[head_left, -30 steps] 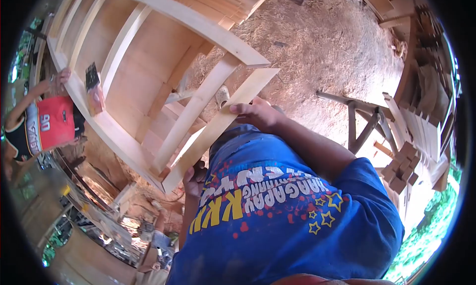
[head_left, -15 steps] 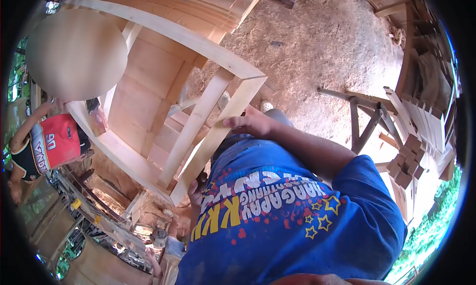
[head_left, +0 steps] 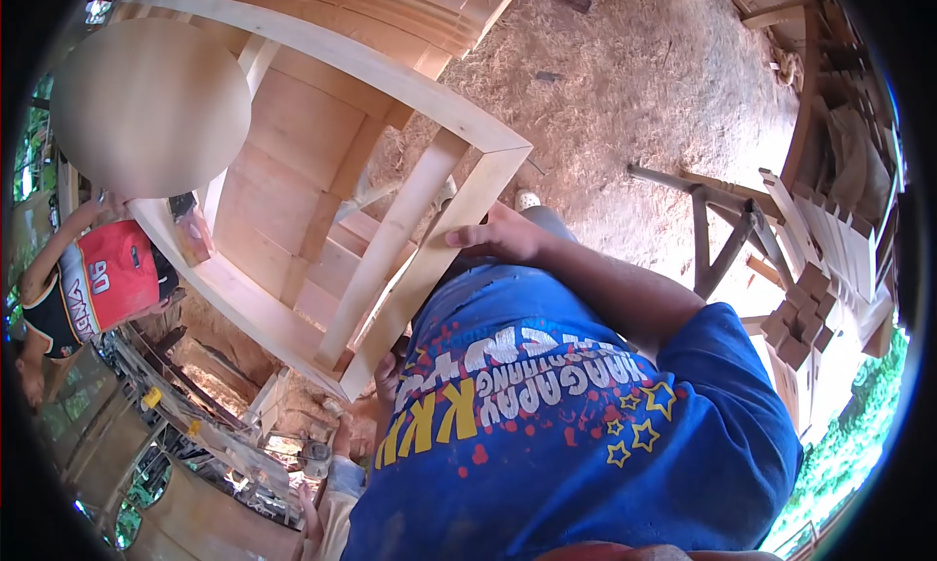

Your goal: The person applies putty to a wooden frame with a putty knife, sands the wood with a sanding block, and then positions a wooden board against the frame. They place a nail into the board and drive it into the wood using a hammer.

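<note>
A large pale wooden frame (head_left: pixel 425 78) slants across the view from upper left to centre. My right hand (head_left: pixel 496 237) grips its near end piece, the thumb lying on top and the fingers underneath. Lower down the same piece, my left hand (head_left: pixel 392 364) is at its edge, curled against the wood and partly hidden by it. An inner crossbar (head_left: pixel 395 239) runs alongside the end piece. The near end of the frame is close to the front of my blue shirt (head_left: pixel 576 415).
A person in a red jersey (head_left: pixel 115 268) stands at the frame's far end, a hand near it. Wooden panels (head_left: pixel 283 136) lie beyond the frame. A trestle (head_left: pixel 717 234) and stacked wood blocks (head_left: pixel 800 317) stand at right. Another person's arm (head_left: pixel 310 512) shows at bottom.
The frame's near end has shifted slightly to the right, and my right hand has moved with it. My left hand remains by the lower part of the end piece.
</note>
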`<state>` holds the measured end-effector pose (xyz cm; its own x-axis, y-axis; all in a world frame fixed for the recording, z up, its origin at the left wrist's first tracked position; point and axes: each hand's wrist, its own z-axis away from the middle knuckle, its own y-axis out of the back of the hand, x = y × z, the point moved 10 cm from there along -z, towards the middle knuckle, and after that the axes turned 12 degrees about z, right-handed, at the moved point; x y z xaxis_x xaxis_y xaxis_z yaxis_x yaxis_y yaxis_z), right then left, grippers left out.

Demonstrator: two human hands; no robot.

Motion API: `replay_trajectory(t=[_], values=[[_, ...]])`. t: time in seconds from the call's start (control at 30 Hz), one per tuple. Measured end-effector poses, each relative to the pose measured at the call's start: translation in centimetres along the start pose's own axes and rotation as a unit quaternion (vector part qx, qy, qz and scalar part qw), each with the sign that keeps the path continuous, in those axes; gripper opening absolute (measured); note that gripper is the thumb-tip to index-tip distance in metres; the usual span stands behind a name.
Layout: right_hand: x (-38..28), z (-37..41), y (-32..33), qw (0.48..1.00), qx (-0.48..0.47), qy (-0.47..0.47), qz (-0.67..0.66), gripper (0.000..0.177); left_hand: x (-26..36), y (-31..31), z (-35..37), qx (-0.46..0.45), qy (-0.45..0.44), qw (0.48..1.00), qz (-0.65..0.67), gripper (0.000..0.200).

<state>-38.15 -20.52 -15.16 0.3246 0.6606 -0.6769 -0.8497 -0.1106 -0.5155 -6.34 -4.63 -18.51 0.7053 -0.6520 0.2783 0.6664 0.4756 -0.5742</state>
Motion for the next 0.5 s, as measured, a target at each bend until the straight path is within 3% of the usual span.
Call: replay_trajectory(t=[0.17,0.23,0.27,0.37,0.43,0.5], values=[[1.6,-0.6,1.5,0.998,0.018,0.020,0.054,0.058,-1.1,7.4,-0.7,0.051,0.001,0.998,-0.043,0.039],[2.1,-0.3,0.7,0.999,0.014,-0.021,-0.029,0.060,-2.1,9.5,-0.3,0.088,0.010,0.995,-0.052,0.038],[1.4,-0.1,0.7,0.999,0.032,-0.024,0.002,0.060,-1.8,7.1,0.3,0.097,0.021,0.994,-0.047,0.036],[1.1,0.1,-0.7,0.996,0.018,-0.049,-0.068,0.062,-0.8,1.3,1.7,0.098,0.049,0.992,-0.058,0.033],[1.6,-0.2,-0.5,0.996,0.010,-0.046,-0.071,0.062,-0.1,-1.4,3.2,0.154,0.072,0.969,-0.181,0.031],[1.7,-0.3,-0.2,0.996,0.001,-0.045,-0.073,0.061,2.0,-3.9,4.6,0.180,0.041,0.911,-0.369,0.033]])
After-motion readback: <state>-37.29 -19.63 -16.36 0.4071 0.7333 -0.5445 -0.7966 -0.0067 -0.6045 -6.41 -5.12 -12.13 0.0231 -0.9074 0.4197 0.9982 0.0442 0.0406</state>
